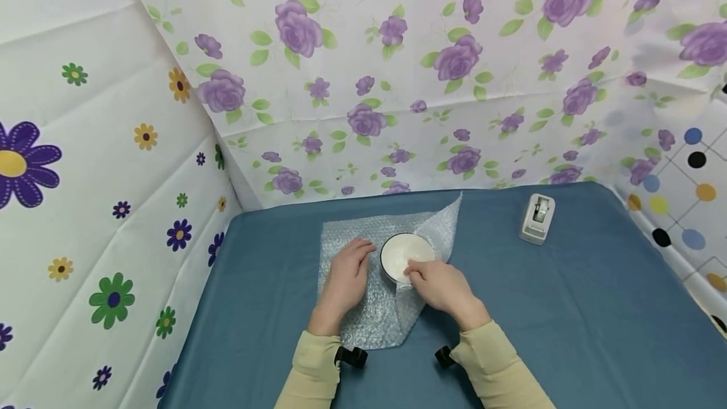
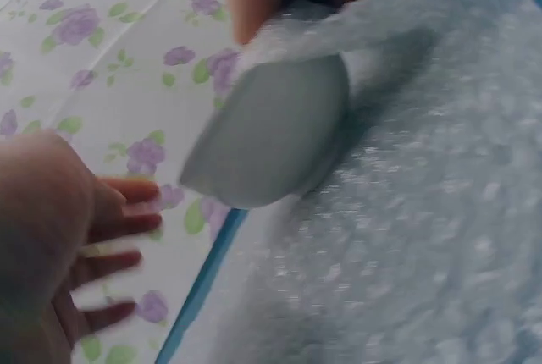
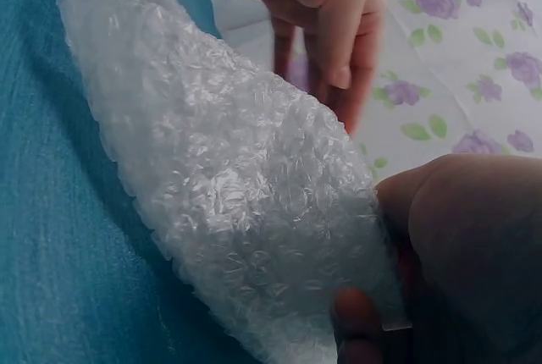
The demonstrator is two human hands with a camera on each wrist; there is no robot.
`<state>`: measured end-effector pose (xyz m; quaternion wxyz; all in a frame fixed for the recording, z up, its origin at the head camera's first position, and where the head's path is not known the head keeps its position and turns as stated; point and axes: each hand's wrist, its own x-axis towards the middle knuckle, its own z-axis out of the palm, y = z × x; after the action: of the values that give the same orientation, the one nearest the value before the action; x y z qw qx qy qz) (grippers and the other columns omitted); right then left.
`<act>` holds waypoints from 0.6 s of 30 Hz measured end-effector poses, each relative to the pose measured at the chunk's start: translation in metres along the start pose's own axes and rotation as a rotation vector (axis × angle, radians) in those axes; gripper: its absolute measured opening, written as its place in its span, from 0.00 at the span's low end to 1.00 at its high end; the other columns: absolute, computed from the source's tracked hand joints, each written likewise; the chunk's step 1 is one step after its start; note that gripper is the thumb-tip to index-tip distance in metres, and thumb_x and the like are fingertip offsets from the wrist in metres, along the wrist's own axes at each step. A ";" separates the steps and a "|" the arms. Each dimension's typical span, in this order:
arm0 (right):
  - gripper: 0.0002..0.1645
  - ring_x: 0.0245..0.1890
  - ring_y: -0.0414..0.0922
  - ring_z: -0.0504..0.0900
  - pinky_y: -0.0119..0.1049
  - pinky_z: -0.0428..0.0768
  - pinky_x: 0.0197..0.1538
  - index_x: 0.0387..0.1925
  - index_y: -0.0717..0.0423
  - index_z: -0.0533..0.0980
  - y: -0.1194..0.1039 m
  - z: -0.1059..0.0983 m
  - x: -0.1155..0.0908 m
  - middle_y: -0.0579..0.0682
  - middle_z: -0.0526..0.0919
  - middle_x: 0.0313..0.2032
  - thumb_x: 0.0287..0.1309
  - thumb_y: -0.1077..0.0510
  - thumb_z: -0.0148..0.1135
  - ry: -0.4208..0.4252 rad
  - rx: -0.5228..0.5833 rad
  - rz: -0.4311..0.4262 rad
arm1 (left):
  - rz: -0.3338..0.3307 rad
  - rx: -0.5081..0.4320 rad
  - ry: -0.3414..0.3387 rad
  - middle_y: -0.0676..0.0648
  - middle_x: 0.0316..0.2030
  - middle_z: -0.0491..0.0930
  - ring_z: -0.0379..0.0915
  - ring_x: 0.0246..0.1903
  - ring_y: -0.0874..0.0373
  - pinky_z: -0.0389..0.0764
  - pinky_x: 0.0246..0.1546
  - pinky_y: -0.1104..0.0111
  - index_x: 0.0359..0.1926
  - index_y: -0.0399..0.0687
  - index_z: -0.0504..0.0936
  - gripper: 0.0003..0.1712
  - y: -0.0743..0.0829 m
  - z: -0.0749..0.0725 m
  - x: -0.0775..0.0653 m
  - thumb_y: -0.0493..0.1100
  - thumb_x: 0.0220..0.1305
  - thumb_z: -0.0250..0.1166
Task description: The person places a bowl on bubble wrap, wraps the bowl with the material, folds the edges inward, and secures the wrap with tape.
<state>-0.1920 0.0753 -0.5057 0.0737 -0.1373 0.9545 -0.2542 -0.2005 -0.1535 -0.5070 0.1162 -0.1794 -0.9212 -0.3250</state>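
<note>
A white bowl point(image 1: 400, 250) with a dark rim stands upright on a sheet of bubble wrap point(image 1: 369, 317). My right hand point(image 1: 444, 284) holds the folded-up right side of the sheet against the bowl's near right rim, thumb over the rim. From the right wrist view, the wrap point(image 3: 229, 169) covers the bowl's outside and those fingers point(image 3: 356, 317) curl round its edge. My left hand point(image 1: 346, 276) hovers just left of the bowl, fingers extended and holding nothing. The bowl's bare grey-white side point(image 2: 271, 135) shows in the left wrist view, apart from the left fingers point(image 2: 114, 271).
On the blue tablecloth point(image 1: 250, 308), a white tape dispenser point(image 1: 537, 219) stands at the back right. One corner of the wrap point(image 1: 451, 213) sticks up behind the bowl. Flowered sheets point(image 1: 341, 81) hang behind the table and at its left.
</note>
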 end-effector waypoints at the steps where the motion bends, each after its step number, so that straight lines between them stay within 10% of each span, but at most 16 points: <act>1: 0.21 0.16 0.45 0.68 0.41 0.71 0.28 0.62 0.46 0.86 0.000 0.000 0.000 0.48 0.84 0.65 0.81 0.53 0.51 -0.003 0.004 0.000 | 0.042 0.000 0.015 0.40 0.63 0.83 0.69 0.73 0.40 0.67 0.75 0.47 0.60 0.39 0.87 0.17 0.001 0.002 0.000 0.35 0.82 0.55; 9: 0.21 0.15 0.43 0.70 0.40 0.73 0.28 0.64 0.49 0.85 0.000 -0.001 0.000 0.50 0.89 0.56 0.82 0.54 0.51 -0.012 0.033 -0.004 | 0.221 0.055 -0.036 0.47 0.64 0.83 0.61 0.78 0.46 0.61 0.75 0.39 0.57 0.47 0.90 0.20 0.003 0.012 0.001 0.40 0.84 0.51; 18: 0.21 0.17 0.42 0.71 0.41 0.76 0.32 0.61 0.51 0.86 0.002 0.000 0.002 0.52 0.85 0.63 0.82 0.54 0.51 -0.011 0.040 -0.020 | 0.256 0.079 -0.137 0.49 0.64 0.84 0.53 0.81 0.48 0.51 0.79 0.41 0.49 0.50 0.94 0.25 -0.003 0.023 0.002 0.45 0.87 0.48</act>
<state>-0.1945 0.0763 -0.5067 0.0790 -0.1464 0.9474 -0.2733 -0.2061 -0.1403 -0.5253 0.1007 -0.3123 -0.9087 -0.2580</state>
